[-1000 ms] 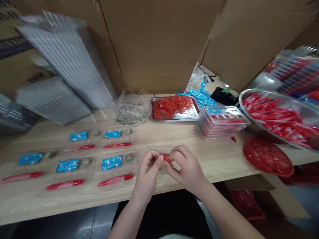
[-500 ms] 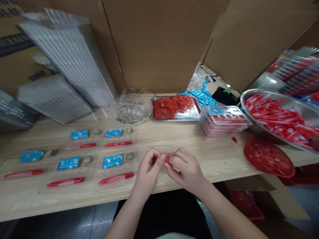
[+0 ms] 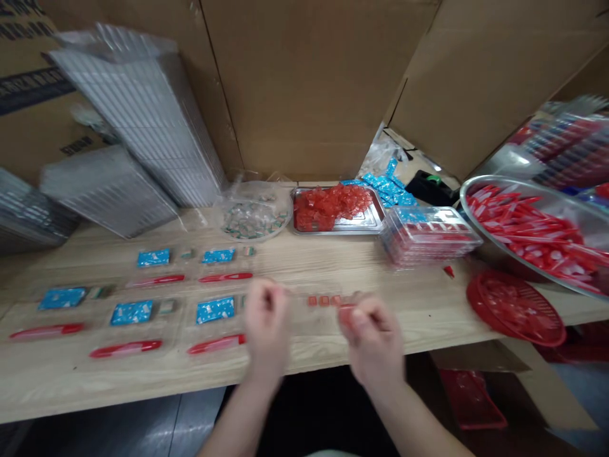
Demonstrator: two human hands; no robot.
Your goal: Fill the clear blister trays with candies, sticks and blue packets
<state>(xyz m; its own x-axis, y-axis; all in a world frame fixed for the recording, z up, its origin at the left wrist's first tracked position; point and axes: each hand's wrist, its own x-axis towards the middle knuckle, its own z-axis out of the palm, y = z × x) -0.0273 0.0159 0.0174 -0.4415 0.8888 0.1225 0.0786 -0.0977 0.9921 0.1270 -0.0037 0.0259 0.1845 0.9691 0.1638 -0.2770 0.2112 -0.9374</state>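
My left hand (image 3: 265, 320) and my right hand (image 3: 373, 333) are held apart over the front edge of the wooden table (image 3: 428, 304), both smeared by motion with fingers curled in. Between them stretches a short strip of small red packets (image 3: 324, 300), each hand pinching one end. Left of my left hand lies a clear blister tray holding a blue packet (image 3: 215, 310) and a red pen (image 3: 216, 343).
Several more filled blister trays (image 3: 128, 314) cover the table's left. Behind stand a steel tray of red packets (image 3: 377, 221), a clear dish of green pieces (image 3: 254, 219), blue packets (image 3: 387, 187), stacked filled trays (image 3: 431, 238), a steel bowl of red pens (image 3: 469, 209), a red basket (image 3: 516, 308), and empty tray stacks (image 3: 137, 114).
My hands were together, working a small red piece between the fingertips. Now they have pulled apart sideways, and a strip of red packets is drawn out between them.
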